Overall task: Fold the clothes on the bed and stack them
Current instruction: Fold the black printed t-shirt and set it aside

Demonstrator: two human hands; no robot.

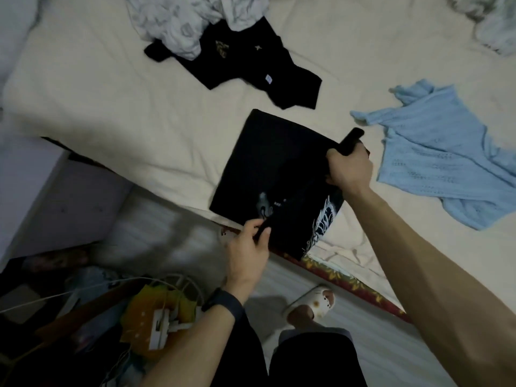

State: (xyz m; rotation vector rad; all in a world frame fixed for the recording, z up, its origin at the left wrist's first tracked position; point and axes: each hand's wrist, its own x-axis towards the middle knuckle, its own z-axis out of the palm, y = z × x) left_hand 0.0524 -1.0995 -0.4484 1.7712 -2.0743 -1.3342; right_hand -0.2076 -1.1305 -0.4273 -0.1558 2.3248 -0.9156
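Black tee (268,163) lay at bed's (125,107) near edge: left hand (248,250) pinched its hem, right hand (350,170) clutched a bunched fold. White print (324,222) illegible.

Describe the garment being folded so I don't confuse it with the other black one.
Find the cream bed, near edge. The black shirt there is a flat rectangle held by the left hand and right hand. Unlike the sprawled black top behind it, it shows white print.

folded shirt (268,163) on bed (111,93), sweater (441,152) right, t-shirt (251,60) behind.
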